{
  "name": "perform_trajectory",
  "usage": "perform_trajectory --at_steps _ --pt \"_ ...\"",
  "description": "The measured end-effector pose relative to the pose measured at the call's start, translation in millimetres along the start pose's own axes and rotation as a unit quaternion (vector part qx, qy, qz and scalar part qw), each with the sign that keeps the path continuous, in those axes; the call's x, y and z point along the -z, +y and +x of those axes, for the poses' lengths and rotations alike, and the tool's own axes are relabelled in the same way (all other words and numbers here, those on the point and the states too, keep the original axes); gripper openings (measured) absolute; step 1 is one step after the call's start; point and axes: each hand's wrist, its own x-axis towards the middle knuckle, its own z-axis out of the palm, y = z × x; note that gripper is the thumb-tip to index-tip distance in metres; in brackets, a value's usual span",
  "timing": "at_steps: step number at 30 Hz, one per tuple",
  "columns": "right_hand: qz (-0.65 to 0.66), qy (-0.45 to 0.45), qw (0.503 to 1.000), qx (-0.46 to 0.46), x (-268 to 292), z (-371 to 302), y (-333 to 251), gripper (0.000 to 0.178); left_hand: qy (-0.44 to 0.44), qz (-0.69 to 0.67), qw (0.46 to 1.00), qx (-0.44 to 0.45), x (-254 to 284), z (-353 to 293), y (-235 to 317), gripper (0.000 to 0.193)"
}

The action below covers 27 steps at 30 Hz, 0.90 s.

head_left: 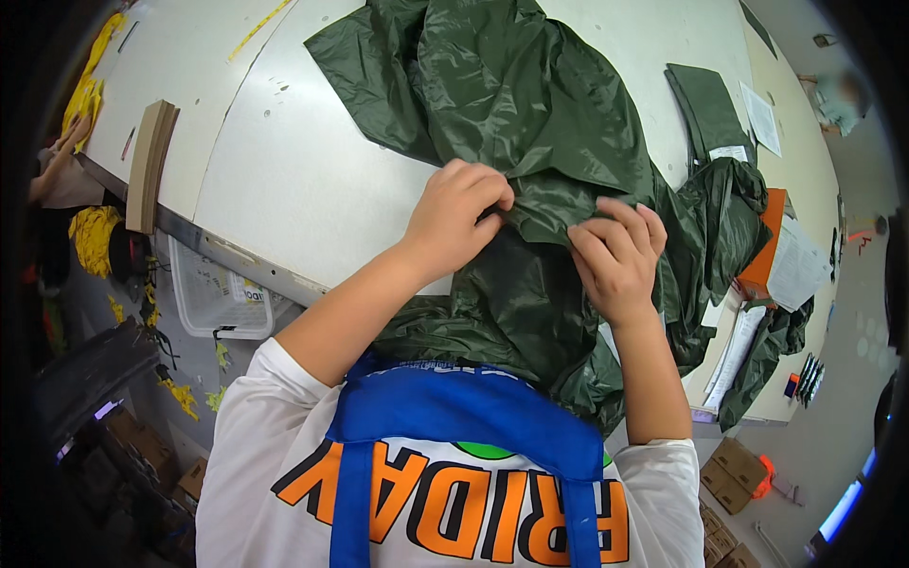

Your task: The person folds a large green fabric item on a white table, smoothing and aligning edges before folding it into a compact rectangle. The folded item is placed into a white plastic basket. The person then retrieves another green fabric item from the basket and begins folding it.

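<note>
A large piece of dark green, shiny fabric (530, 104) lies in folds over the table and hangs down to my lap. My left hand (454, 216) pinches an edge of it between thumb and fingers. A little to the right, my right hand (620, 260) has its fingers curled on the same fabric, thumb and fingertips closed on its edge. The fingers of that hand are slightly blurred. Between the two hands a short stretch of the green edge runs across, and folds hide the rest of it.
On the white table (312, 180) at right lie a folded green piece (705, 104), an orange box (765, 251) and paper sheets (800, 265). Long cardboard strips (150, 166) lie at the left edge, above a white plastic basket (222, 308). Another person's arm (62, 156) touches yellow fabric.
</note>
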Motion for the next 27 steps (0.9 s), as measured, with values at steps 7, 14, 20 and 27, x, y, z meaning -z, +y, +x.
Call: perform_trajectory --at_steps 7,14,20,27 --pt "-0.014 0.021 1.0 0.006 23 -21 -32 0.018 0.084 -0.034 0.984 -0.152 18 -45 18 0.02" --pt "0.117 0.037 0.972 -0.202 22 -62 -24 0.024 0.128 -0.046 0.969 -0.204 29 -73 23 0.019" --pt "0.322 -0.169 0.92 -0.144 51 -47 -38 0.014 0.122 -0.043 0.963 -0.236 38 -86 38 0.02" --pt "0.413 -0.121 0.901 -0.062 17 29 -76 0.029 0.074 -0.024 0.951 -0.298 38 -87 57 0.02"
